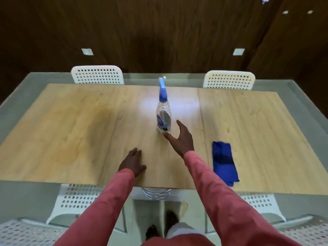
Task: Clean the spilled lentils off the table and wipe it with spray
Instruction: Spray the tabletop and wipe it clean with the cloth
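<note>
beside the spray bottle (163, 112), right hand (181, 139) fingers spread.

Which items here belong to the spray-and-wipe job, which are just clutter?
Job:
spray bottle, upright mid-table
blue cloth, right of the bottle
wooden tabletop
right hand, open at the bottle's base
left hand, flat on the table

Clutter:
white perforated chairs
No lentils visible.
</note>
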